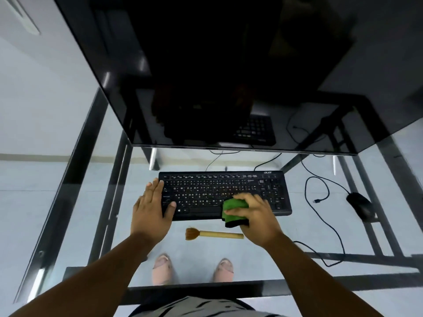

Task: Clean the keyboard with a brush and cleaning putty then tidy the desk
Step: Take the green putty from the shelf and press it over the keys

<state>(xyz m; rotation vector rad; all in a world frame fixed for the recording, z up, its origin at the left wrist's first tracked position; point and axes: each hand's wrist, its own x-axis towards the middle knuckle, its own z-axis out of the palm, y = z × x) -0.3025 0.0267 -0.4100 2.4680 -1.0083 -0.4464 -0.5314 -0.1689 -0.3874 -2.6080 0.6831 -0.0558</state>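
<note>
A black keyboard [219, 188] lies on the glass desk [286, 255] below the monitor. My left hand [152, 211] rests flat on the keyboard's left end, fingers apart, holding nothing. My right hand [254, 216] grips a green cleaning putty with a black edge [232, 210] and presses it on the keys at the keyboard's lower right of centre. A wooden brush [212, 234] with brown bristles lies on the glass just in front of the keyboard, bristles pointing left, between my two hands.
A large dark monitor [206, 76] overhangs the back of the desk. A black mouse [360, 205] sits at the right with loose black cables [320, 202] curling beside it. Through the glass, my feet [161, 268] and the desk's black frame show.
</note>
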